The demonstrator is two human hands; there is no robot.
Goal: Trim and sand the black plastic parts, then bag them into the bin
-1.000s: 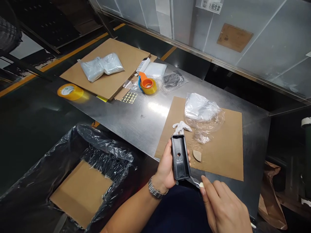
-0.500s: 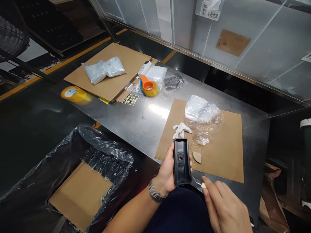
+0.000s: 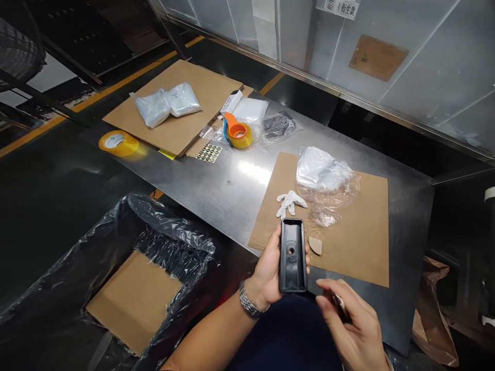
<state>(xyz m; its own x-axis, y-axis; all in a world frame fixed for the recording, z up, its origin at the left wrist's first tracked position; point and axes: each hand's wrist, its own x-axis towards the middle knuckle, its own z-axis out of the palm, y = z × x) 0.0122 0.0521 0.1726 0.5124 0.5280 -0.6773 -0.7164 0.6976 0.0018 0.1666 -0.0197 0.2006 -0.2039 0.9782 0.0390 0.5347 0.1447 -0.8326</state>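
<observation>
My left hand (image 3: 266,275) is wrapped round a long black plastic housing (image 3: 293,270), its hollow side facing up and a round hole in its middle. To the right of it, my right hand (image 3: 358,322) has curled fingers around a slim tool (image 3: 339,302) with a shiny part; most of it is hidden in the palm, so its kind is unclear. Thumb and forefinger are apart at the tips. Just beyond the housing lie a white glove (image 3: 291,202) and a small beige wedge-shaped piece (image 3: 315,246) on a cardboard sheet (image 3: 359,232).
Clear plastic bags with white contents (image 3: 325,170) rest on the cardboard. Further left on the metal table (image 3: 201,190) are an orange tape dispenser (image 3: 236,129), a sticker sheet (image 3: 209,153), a tape roll (image 3: 118,143) and stacked cardboard (image 3: 170,136). A plastic-lined bin (image 3: 174,211) stands at lower left.
My right hand has turned, and the slim tool now sits back in its palm. The pale bit at its fingertips no longer shows. My left hand still holds the housing.
</observation>
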